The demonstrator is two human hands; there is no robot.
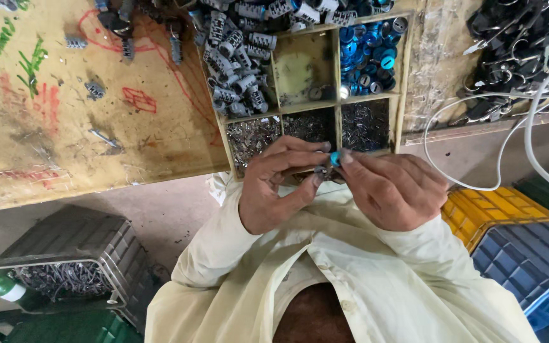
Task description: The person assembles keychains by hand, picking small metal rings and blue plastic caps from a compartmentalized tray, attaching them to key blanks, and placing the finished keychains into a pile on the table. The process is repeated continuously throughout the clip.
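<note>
Head view: left hand (273, 184) and right hand (392, 190) pinching tight on small blue-tipped part (334, 158), mid-fitting; next needing careful push.

Both hands, left (274, 184) and right (392, 187), are pinching a small blue-capped part (334, 158) together above a divided wooden tray (403, 89) of metal pieces.

One head-worn camera looks steeply down, close over the workbench (65, 127).

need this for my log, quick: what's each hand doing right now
Left hand: fingers pinched shut on a small metal part.
Right hand: fingertips pinched shut on a small blue cap.
</note>
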